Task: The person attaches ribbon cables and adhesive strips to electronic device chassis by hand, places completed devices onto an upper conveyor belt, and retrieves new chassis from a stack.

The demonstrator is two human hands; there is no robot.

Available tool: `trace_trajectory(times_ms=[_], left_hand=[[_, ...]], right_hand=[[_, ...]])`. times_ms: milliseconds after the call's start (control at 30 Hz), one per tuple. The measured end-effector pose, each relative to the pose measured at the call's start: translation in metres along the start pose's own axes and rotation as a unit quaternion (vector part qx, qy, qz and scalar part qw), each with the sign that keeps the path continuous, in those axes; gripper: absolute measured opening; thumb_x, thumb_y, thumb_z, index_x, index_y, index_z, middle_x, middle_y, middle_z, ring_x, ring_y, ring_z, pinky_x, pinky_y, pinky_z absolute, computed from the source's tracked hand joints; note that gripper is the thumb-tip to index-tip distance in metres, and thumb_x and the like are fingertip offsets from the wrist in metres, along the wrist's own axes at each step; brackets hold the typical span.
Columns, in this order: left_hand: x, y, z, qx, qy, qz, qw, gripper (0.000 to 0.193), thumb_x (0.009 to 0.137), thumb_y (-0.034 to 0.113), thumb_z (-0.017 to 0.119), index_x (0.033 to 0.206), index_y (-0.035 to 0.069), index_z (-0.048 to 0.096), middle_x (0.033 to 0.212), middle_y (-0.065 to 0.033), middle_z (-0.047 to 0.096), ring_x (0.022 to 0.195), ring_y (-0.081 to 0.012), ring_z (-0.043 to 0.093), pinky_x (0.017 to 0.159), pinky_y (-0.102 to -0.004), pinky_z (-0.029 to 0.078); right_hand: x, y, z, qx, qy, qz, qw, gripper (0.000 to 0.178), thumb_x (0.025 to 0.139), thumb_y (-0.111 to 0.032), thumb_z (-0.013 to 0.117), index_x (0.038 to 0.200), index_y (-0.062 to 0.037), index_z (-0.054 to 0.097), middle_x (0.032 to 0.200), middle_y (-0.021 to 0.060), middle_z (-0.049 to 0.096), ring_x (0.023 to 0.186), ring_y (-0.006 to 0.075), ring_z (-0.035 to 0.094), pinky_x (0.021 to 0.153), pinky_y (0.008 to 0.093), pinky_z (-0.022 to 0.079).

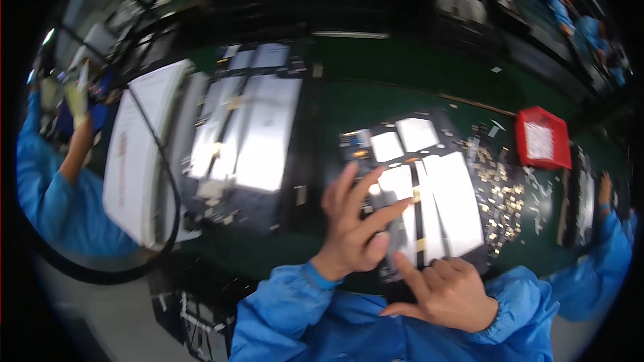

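In front of me a dark flat panel [479,255] lies slightly turned on the green work surface. It carries shiny silver rectangular blocks [456,194], split by a dark strip with small yellowish tape pieces [421,244]. My left hand [355,224] is over the panel's left side, its fingers spread and a fingertip near the strip. At the panel's near edge, my right hand [453,295] has the index finger stretched onto the panel and the thumb held apart. Its other fingers are curled, and I see nothing held in either hand.
A similar silver-covered panel [268,137] lies left, beside a white stack [144,154] crossed by a black cable [169,161]. Small metallic pieces [500,194] are scattered right, near a red bin [563,155] of white bits. Co-workers' arms [79,151] show left and right.
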State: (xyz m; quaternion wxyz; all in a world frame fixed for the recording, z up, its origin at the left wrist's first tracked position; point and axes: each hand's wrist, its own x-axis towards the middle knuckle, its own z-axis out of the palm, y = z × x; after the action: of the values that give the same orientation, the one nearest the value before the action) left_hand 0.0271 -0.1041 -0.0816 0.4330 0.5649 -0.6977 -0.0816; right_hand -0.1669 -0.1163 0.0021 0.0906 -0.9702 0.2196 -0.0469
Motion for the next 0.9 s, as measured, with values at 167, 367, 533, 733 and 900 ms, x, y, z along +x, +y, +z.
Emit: trace_trajectory(times_ms=[167, 367, 533, 733, 900], left_hand=[[-0.007, 0.007, 0.009, -0.146, 0.086, -0.063, 0.984, 0.064, 0.089, 0.049, 0.034, 0.132, 0.002, 0.043, 0.146, -0.0268, 0.015, 0.134, -0.0423, 0.014, 0.109, -0.0483, 0.009], [-0.007, 0.015, 0.019, -0.281, 0.145, -0.167, 0.934, 0.079, 0.093, 0.053, 0.025, 0.143, -0.005, 0.003, 0.148, -0.0245, 0.005, 0.138, -0.0365, 0.006, 0.111, -0.042, 0.004], [-0.012, 0.008, 0.026, -0.263, 0.115, -0.182, 0.94, 0.079, 0.093, 0.056, 0.017, 0.144, -0.002, 0.003, 0.148, -0.0239, 0.005, 0.138, -0.0372, 0.007, 0.111, -0.0421, 0.004], [-0.015, 0.009, 0.026, -0.32, 0.13, -0.16, 0.925, 0.088, 0.089, 0.066, 0.012, 0.144, -0.003, 0.007, 0.148, -0.0222, 0.006, 0.138, -0.0349, 0.009, 0.111, -0.0408, 0.007], [-0.011, 0.016, 0.03, -0.291, 0.239, -0.164, 0.912, 0.09, 0.087, 0.066, 0.017, 0.144, -0.001, -0.002, 0.149, -0.0226, 0.011, 0.137, -0.0343, 0.015, 0.109, -0.0445, 0.009]], right_hand=[[-0.002, 0.006, -0.011, 0.024, 0.039, 0.001, 0.999, 0.074, 0.072, -0.06, 0.063, 0.111, 0.0022, 0.06, 0.055, 0.0012, 0.046, 0.047, 0.0135, 0.047, 0.046, 0.0266, 0.037], [-0.023, 0.052, -0.005, 0.149, 0.225, 0.272, 0.924, 0.049, 0.072, -0.014, 0.071, 0.115, 0.0036, 0.056, 0.1, 0.0168, 0.05, 0.083, 0.0246, 0.057, 0.066, 0.0298, 0.047], [-0.034, 0.066, 0.016, 0.384, 0.183, 0.313, 0.849, 0.046, 0.073, -0.007, 0.068, 0.116, 0.0048, 0.055, 0.116, 0.015, 0.046, 0.092, 0.0204, 0.055, 0.075, 0.0297, 0.047], [-0.047, 0.048, -0.007, 0.511, 0.201, 0.376, 0.746, 0.042, 0.079, -0.007, 0.063, 0.118, 0.0046, 0.054, 0.118, 0.0139, 0.052, 0.104, 0.0193, 0.054, 0.089, 0.0302, 0.043], [-0.037, 0.084, -0.048, 0.357, 0.215, 0.393, 0.819, 0.074, 0.068, -0.04, 0.068, 0.128, 0.0002, 0.051, 0.059, -0.001, 0.044, 0.056, 0.0072, 0.036, 0.056, 0.022, 0.031]])
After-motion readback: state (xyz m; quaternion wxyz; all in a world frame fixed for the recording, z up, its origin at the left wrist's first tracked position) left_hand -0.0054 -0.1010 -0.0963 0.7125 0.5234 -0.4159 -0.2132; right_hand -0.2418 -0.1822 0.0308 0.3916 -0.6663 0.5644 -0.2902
